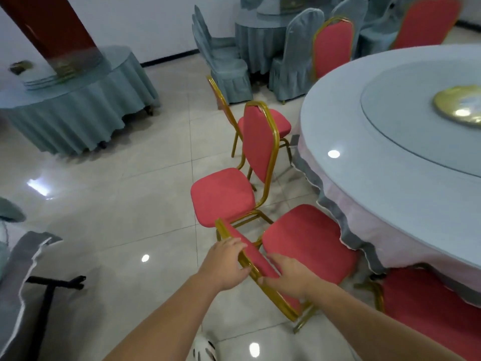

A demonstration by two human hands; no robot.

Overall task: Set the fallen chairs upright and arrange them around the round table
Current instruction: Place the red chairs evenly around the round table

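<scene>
Banquet room with glossy pale floor tiles; both hands grip a red chair beside the round table.

Round table: smooth pale-blue top, pink skirt with a grey scalloped overlay, glass turntable carrying a gold dish. Nearest chair: gold tubular metal frame, red fabric padding, standing on its legs with the seat edge just beside the table skirt. Left hand: fingers curled over the outer frame rail of the backrest. Right hand: fingers closed on the padded inner face of the same backrest. A second red chair stands upright just beyond, its back toward the table; a third stands behind it. Grey-blue covered chairs ring a draped table farther back.
</scene>
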